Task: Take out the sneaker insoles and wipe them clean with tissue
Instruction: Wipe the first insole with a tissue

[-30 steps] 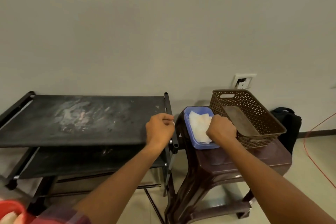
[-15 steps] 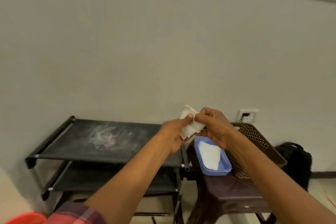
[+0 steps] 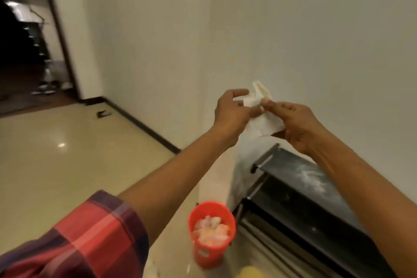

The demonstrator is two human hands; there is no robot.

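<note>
Crumpled paper tissue (image 3: 262, 117), glossy floor (image 3: 67, 165), seemingly plastic bucket (image 3: 211, 253)

The 2 bare arms reach up and out, close together. The left arm comes in from 7 o'clock, with a red checked sleeve (image 3: 90, 239) at its low end. The right arm comes in from 5 o'clock. The left hand (image 3: 232, 113) and right hand (image 3: 295, 124) almost meet, each pinching the white tissue (image 3: 262, 125) with curled fingers.
</note>
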